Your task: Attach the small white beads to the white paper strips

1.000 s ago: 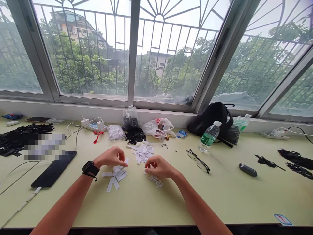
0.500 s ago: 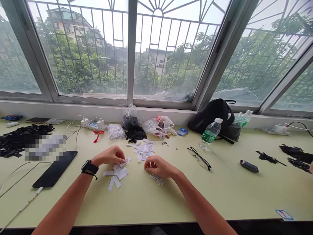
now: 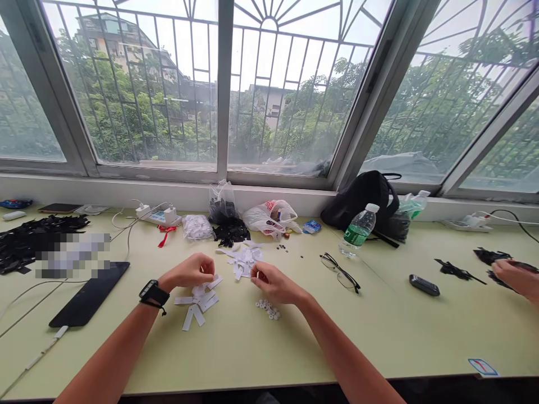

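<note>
Handling step: small white pieces, I judge; the next move calls for light fingertips.
Left hand (image 3: pixel 191 271): left of centre, fingers curled at a white strip (image 3: pixel 215 282); I cannot tell if they grip it.
Right hand (image 3: pixel 278 285): centre, fingertips bent inward, anything between them hidden.
White strips (image 3: pixel 188 318): flat, narrow, loosely overlapping, lower left of centre.
White rings (image 3: pixel 276 316): tiny, round, bunched, lower centre.

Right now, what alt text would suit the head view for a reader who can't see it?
The wearer's left hand is at loose white strips on a pale green table, and the right hand is beside small white rings. Another person's hand is among black pieces to the right.
</note>
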